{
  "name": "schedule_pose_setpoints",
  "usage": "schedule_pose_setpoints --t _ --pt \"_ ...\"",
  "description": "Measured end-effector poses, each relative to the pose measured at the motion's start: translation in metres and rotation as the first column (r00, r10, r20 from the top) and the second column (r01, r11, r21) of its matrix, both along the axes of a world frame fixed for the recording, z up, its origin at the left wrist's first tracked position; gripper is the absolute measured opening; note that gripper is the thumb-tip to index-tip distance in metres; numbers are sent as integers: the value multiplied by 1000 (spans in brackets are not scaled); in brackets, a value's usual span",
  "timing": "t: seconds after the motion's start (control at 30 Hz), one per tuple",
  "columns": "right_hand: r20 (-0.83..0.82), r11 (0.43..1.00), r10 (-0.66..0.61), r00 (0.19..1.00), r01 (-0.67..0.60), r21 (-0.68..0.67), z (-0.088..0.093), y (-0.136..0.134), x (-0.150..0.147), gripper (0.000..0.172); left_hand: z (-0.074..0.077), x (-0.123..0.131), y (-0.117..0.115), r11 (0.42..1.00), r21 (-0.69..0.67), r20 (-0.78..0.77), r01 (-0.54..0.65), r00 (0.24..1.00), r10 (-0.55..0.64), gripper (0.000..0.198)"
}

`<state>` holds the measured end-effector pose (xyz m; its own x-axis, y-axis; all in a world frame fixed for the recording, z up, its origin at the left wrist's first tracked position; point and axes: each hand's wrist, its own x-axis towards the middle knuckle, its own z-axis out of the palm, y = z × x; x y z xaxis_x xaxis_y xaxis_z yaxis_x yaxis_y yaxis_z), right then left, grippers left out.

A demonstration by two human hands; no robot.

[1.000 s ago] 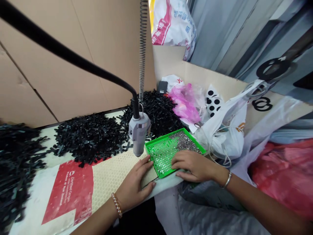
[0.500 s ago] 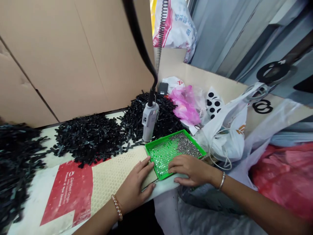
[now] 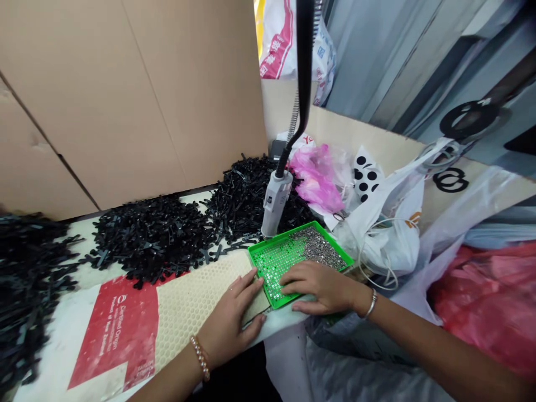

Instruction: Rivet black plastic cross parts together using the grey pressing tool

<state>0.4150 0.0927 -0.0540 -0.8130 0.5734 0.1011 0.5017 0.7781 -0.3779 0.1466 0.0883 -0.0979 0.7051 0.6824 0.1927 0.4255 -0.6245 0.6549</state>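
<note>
A green tray (image 3: 252, 254) with a grid of small holes lies at the table's front edge. Many of its holes hold small shiny metal pieces, and more such pieces (image 3: 321, 249) lie heaped in its far right part. My right hand (image 3: 318, 286) is over the near right part of the tray, palm down, fingers slightly bent with the thumb apart; I see nothing held. At the tray's left edge, my left hand (image 3: 228, 318) rests open on a cream honeycomb-textured mat (image 3: 188, 301), fingertips at the rim. A grey electric screwdriver (image 3: 277, 205) hangs just behind the tray.
Heaps of small black parts (image 3: 153, 237) line the back and left of the table. Cardboard (image 3: 201, 95) stands behind them. Pink plastic (image 3: 318, 178) and a white bag with a cable (image 3: 389, 240) lie right of the tray. Red plastic (image 3: 486, 301) is at far right.
My right hand has shifted a little to the left over the tray. The hanging screwdriver and its black cord have swung right. My left hand has stayed in place.
</note>
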Motion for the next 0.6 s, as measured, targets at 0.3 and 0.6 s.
schedule_pose_setpoints --t 0.3,0.6 --pt "144 958 -229 963 196 210 -11 -6 91 38 -2 1 -1 999 48 -41 -4 999 6 60" --pt "150 931 -340 928 311 190 -14 21 12 46 0 1 -5 988 150 -127 37 992 -18 65"
